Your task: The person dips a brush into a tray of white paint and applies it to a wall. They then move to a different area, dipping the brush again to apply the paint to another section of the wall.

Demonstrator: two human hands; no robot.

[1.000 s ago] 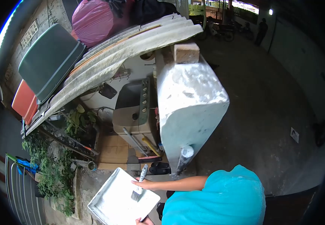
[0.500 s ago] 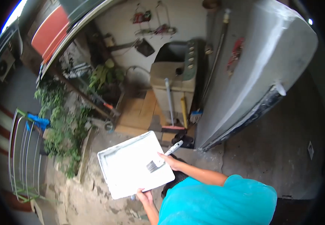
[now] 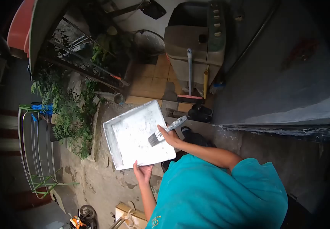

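Note:
A white paint tray (image 3: 130,137), smeared with white paint, is held level in front of my teal shirt. My left hand (image 3: 143,172) grips the tray's near edge, with the thumb on the rim and the other fingers partly hidden beneath. At the tray's right edge, my right hand (image 3: 168,136) is closed round a paintbrush (image 3: 177,123) and rests against the rim. The brush's handle is flecked with paint, and its dark bristles point down over the tray's inside. Some right-hand fingers are hidden.
Ahead stands a washing machine (image 3: 187,42) with a squeegee (image 3: 190,76) leaning on it. Dark shoes (image 3: 200,113) lie on the floor nearby. Green plants (image 3: 73,122) and a metal rack (image 3: 35,152) are on the left; a grey wall (image 3: 275,87) is on the right.
My view has tilted down and the grey wall's end has left it. The tray sits higher in view. Both hands keep their hold, the brush still in the right.

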